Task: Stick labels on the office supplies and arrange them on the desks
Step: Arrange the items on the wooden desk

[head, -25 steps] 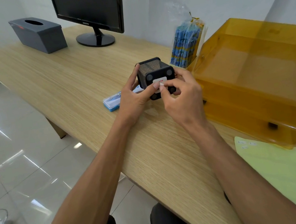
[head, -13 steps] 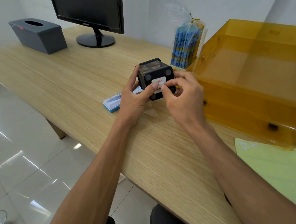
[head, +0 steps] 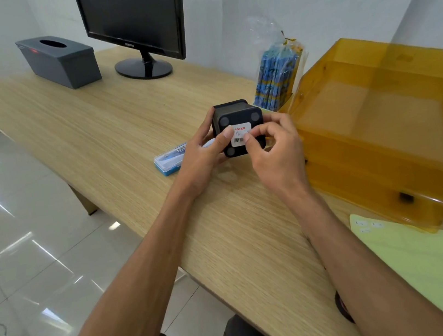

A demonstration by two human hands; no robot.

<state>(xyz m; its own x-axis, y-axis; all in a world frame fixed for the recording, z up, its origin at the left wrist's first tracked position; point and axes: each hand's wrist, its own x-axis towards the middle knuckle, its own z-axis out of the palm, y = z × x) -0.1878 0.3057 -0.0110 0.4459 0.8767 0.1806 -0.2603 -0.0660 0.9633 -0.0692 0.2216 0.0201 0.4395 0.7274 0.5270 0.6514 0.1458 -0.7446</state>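
A black pen holder (head: 254,119) is held just above the middle of the desk (head: 122,125), tipped over so that its base faces the person and its long axis points away toward the far edge. The left hand (head: 201,156) grips its left side, thumb laid across the white label (head: 241,133) on the base. The right hand (head: 275,154) curls round the right side, thumb pressing the label's edge. Both hands sit equally close, so the smoothing likely falls to the thumbs.
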